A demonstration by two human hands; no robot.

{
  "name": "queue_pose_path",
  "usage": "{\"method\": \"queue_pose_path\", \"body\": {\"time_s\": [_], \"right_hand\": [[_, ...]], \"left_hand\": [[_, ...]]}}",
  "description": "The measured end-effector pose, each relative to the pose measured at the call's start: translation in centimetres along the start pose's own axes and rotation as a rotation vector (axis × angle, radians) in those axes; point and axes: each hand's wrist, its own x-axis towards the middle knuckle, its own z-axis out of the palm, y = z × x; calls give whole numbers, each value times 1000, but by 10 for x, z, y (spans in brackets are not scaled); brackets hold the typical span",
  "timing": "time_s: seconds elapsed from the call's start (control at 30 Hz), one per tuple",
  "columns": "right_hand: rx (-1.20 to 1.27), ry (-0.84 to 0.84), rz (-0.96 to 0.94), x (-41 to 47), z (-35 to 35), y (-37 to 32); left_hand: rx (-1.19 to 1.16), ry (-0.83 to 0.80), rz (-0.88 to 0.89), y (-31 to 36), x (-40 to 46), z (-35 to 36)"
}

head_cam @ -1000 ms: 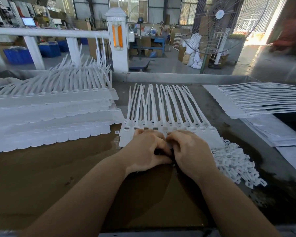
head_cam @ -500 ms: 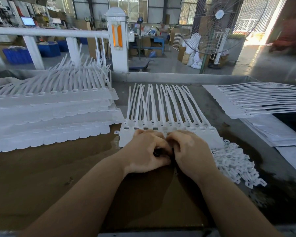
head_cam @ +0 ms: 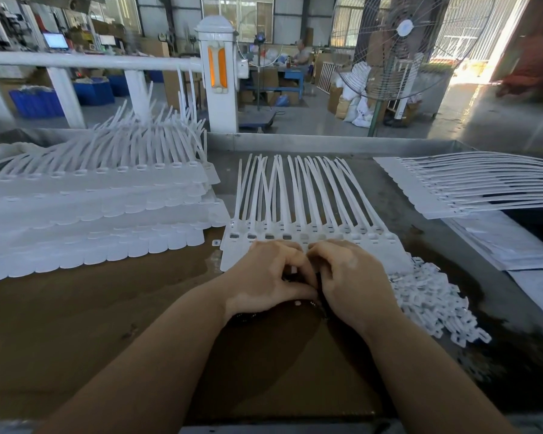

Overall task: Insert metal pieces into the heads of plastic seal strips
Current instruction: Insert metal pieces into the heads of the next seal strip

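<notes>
A joined sheet of white seal strips (head_cam: pixel 298 195) lies flat in the middle of the table, heads (head_cam: pixel 323 237) towards me and tails pointing away. The four leftmost heads show dark inserts, while the others look pale. My left hand (head_cam: pixel 264 277) and my right hand (head_cam: pixel 355 277) sit knuckle to knuckle just in front of the heads, fingers curled inward. Together they pinch a small pale piece (head_cam: pixel 293 270). Small dark metal pieces (head_cam: pixel 248 315) lie under my left wrist. My fingertips are mostly hidden.
Stacked sheets of seal strips (head_cam: pixel 101 214) fill the left side. More sheets (head_cam: pixel 470 189) lie at the right, over papers (head_cam: pixel 508 242). A heap of small white plastic parts (head_cam: pixel 433 302) sits by my right hand. Brown cardboard (head_cam: pixel 76 308) covers the near table, and a metal rim (head_cam: pixel 326 144) borders the far edge.
Both hands stay in the same spot. Only the fingers of my left hand shift slightly between the frames.
</notes>
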Motion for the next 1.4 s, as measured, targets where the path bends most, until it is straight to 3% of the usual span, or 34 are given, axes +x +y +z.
{"method": "queue_pose_path", "body": {"time_s": [0.27, 0.57, 0.83, 1.4], "right_hand": [[0, 56, -39, 0, 2, 1], [-3, 76, -47, 0, 3, 2], [7, 66, -43, -1, 5, 3], [12, 67, -39, 0, 3, 1]], "left_hand": [[-301, 267, -180, -5, 0, -8], [-518, 399, -242, -9, -1, -10], [-337, 355, -225, -8, -2, -8], [-446, 393, -228, -9, -3, -10]]}}
